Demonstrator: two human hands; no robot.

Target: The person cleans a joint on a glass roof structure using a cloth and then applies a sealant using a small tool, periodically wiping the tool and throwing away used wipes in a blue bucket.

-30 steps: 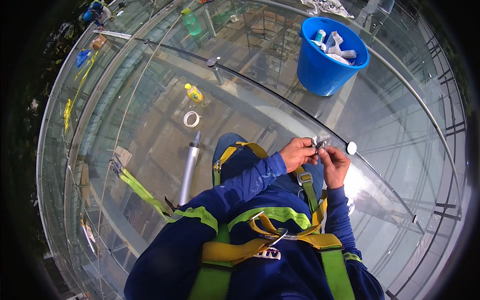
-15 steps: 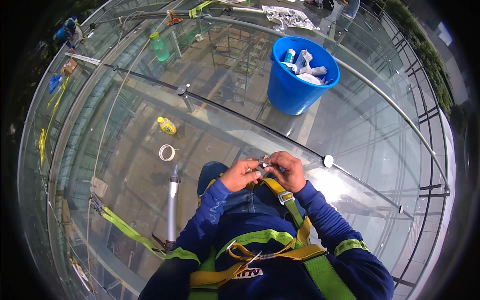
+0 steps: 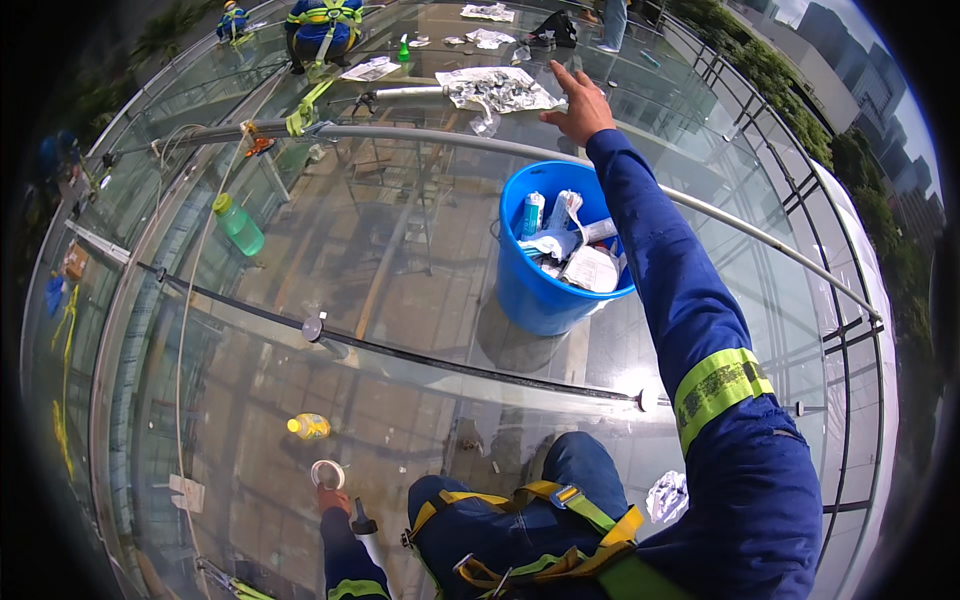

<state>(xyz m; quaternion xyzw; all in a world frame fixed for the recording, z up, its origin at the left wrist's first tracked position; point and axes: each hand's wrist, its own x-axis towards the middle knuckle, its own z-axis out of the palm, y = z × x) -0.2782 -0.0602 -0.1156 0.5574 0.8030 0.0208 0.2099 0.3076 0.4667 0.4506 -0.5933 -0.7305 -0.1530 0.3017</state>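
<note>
My right hand (image 3: 580, 105) reaches far forward past the blue bucket (image 3: 515, 265), palm down with its fingers spread and nothing in them. Used cartridges and crumpled paper (image 3: 590, 268) fill the bucket. Down at the lower left, my left hand (image 3: 333, 498) has its fingers closed at the near rim of a roll of white tape (image 3: 316, 470); the fingers show small. Beside that hand lies a caulking gun (image 3: 365, 525), partly hidden by my sleeve. A small yellow bottle (image 3: 312, 427) lies on the glass just beyond the tape.
Glass panels stretch under and around me, crossed by a curved metal rail (image 3: 430, 140). A green bottle (image 3: 240, 226) stands at the left. Smeared newspaper (image 3: 490, 90) lies beyond the rail, near a co-worker in a harness (image 3: 325, 25). Crumpled paper (image 3: 667, 497) sits beside my right leg.
My hands were together over my lap, fingering a small scrap. They have parted: the right has stretched forward over the bucket, the left has gone down to the tape. The view has tilted up.
</note>
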